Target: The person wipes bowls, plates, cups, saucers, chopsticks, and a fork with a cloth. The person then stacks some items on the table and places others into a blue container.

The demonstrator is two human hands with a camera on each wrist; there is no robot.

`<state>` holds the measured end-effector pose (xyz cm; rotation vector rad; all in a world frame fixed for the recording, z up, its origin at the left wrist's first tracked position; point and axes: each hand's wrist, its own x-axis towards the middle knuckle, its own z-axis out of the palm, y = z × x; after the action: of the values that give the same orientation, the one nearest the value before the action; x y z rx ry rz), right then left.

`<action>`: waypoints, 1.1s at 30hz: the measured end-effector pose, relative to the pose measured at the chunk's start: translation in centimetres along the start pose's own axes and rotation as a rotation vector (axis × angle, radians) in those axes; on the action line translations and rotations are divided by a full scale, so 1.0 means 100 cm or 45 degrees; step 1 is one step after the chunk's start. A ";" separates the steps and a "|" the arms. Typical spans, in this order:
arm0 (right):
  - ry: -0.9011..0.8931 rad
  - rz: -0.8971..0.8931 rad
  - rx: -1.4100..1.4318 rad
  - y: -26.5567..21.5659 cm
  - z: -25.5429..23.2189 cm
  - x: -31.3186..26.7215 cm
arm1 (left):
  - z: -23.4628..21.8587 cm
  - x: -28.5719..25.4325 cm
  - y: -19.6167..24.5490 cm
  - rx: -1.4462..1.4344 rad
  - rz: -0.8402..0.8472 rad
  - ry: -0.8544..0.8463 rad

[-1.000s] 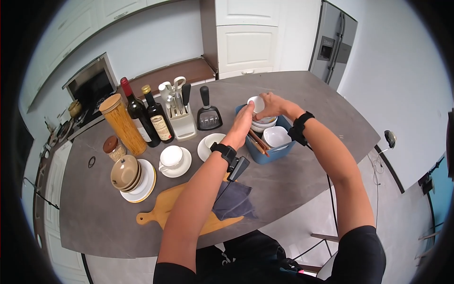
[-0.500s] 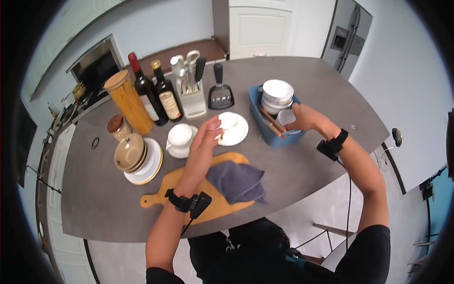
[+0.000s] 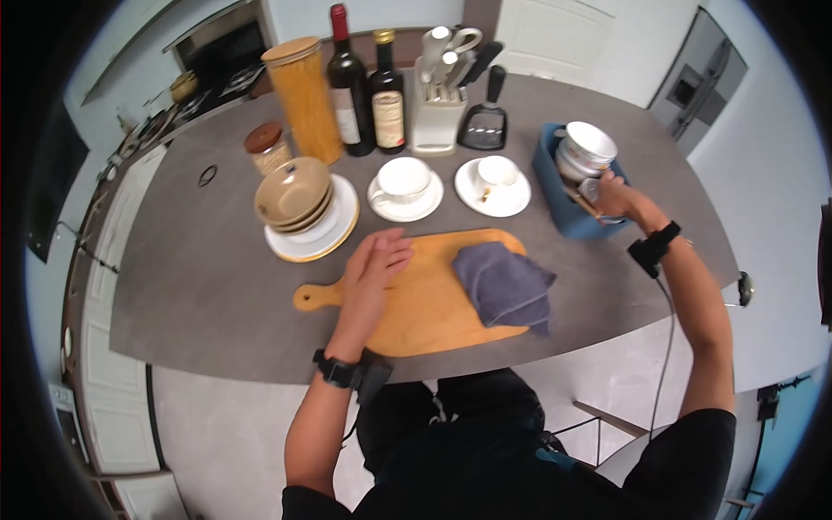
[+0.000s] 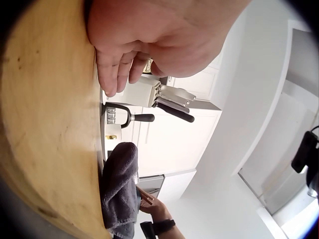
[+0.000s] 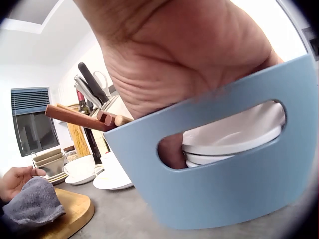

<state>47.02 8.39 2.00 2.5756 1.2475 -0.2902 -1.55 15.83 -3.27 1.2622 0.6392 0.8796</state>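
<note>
My right hand (image 3: 622, 199) reaches down into a blue basket (image 3: 563, 204) at the right. In the right wrist view its fingers are mostly behind the basket wall; part of a finger shows through the handle slot beside stacked white bowls (image 5: 234, 142). I cannot tell whether it grips one. Round white bowls (image 3: 589, 143) are piled at the basket's far end, and wooden sticks (image 5: 75, 118) poke over its side. Over the handle end of a wooden cutting board (image 3: 425, 303) hovers my left hand (image 3: 371, 277), fingers loosely extended and holding nothing. A grey cloth (image 3: 505, 286) lies crumpled on the board.
Two white cups on saucers (image 3: 405, 186) stand behind the board. Tan bowls (image 3: 295, 195) sit stacked on plates at the left. Farther back are a spaghetti jar (image 3: 305, 104), a small jar (image 3: 269, 152), two bottles (image 3: 351, 108), a knife block (image 3: 436, 121) and a black-handled spatula (image 3: 485, 126).
The small white bowl my hands set down now tops the pile in the basket. My left hand has drawn back left over the board; my right hand has moved to the basket's near end.
</note>
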 end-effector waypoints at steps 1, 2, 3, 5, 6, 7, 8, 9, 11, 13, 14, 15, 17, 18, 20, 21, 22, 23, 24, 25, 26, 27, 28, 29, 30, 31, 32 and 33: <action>-0.018 0.024 0.085 0.000 -0.003 -0.006 | -0.001 -0.001 0.000 -0.010 -0.003 0.023; -0.035 0.045 0.168 -0.006 -0.007 -0.013 | -0.001 -0.002 0.000 -0.022 -0.009 0.047; -0.052 0.066 0.198 -0.011 -0.012 -0.020 | 0.001 -0.002 0.001 -0.050 -0.001 0.019; -0.060 0.104 0.222 -0.016 -0.016 -0.025 | 0.001 -0.003 0.006 0.005 -0.023 0.016; -0.077 0.108 0.217 -0.018 -0.015 -0.026 | 0.001 -0.003 0.006 -0.007 -0.017 0.001; -0.098 0.109 0.215 -0.019 -0.014 -0.026 | 0.000 -0.003 0.006 -0.032 -0.034 0.004; -0.092 0.119 0.213 -0.019 -0.015 -0.026 | -0.001 -0.002 0.006 -0.054 -0.050 0.009; -0.113 0.131 0.236 -0.020 -0.015 -0.026 | -0.001 -0.002 0.006 -0.057 -0.047 0.002; -0.077 0.147 0.351 -0.021 -0.014 -0.031 | -0.002 -0.002 0.006 -0.095 -0.049 0.011; -0.041 0.143 0.394 -0.021 -0.011 -0.031 | -0.003 -0.002 0.005 -0.088 -0.055 0.005; -0.008 0.136 0.439 -0.022 -0.011 -0.032 | -0.004 -0.002 0.006 -0.079 -0.062 0.002; 0.017 0.119 0.488 -0.021 -0.012 -0.035 | -0.005 -0.002 0.005 -0.083 -0.049 0.008; 0.009 0.063 0.395 -0.015 -0.015 -0.032 | -0.006 -0.002 0.003 -0.098 -0.059 0.004; -0.010 0.017 0.308 -0.010 -0.016 -0.027 | -0.007 0.000 0.004 -0.105 -0.044 0.023; 0.050 0.009 0.336 -0.011 -0.023 -0.032 | -0.007 -0.002 0.003 -0.104 -0.052 0.005; 0.110 0.005 0.390 -0.017 -0.043 -0.059 | -0.008 -0.003 0.004 -0.103 -0.055 0.021; 0.166 0.005 0.444 -0.021 -0.058 -0.078 | -0.008 -0.003 0.004 -0.103 -0.043 0.003; 0.152 -0.003 0.440 -0.019 -0.065 -0.082 | -0.007 -0.003 0.004 -0.105 -0.035 -0.017; 0.202 0.011 0.440 -0.012 -0.072 -0.082 | -0.006 -0.003 0.005 -0.105 -0.046 -0.006; 0.253 0.022 0.439 -0.008 -0.079 -0.083 | -0.006 -0.003 0.005 -0.090 -0.034 -0.019; 0.237 0.005 0.431 -0.010 -0.086 -0.091 | -0.007 -0.003 0.005 -0.074 -0.023 -0.025; 0.367 -0.041 0.433 -0.014 -0.094 -0.102 | -0.007 -0.003 0.005 -0.073 -0.034 0.001; 0.494 -0.089 0.439 -0.020 -0.101 -0.112 | -0.007 -0.002 0.005 -0.077 -0.028 -0.018; 0.471 -0.113 0.444 -0.030 -0.106 -0.124 | -0.009 -0.002 0.004 -0.077 -0.024 -0.038; 0.532 -0.242 0.449 -0.044 -0.110 -0.138 | -0.010 -0.003 0.004 -0.064 -0.040 -0.017; 0.596 -0.364 0.459 -0.058 -0.113 -0.155 | -0.009 -0.003 0.004 -0.071 -0.032 -0.026; 0.549 -0.432 0.522 -0.077 -0.115 -0.175 | -0.009 -0.002 0.003 -0.076 -0.023 -0.042; 0.504 -0.493 0.587 -0.099 -0.114 -0.197 | -0.010 -0.001 0.002 -0.059 -0.031 -0.041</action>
<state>27.89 3.45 17.04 2.8405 2.0407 -0.1553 -2.45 16.30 -3.27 1.2221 0.6045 0.8482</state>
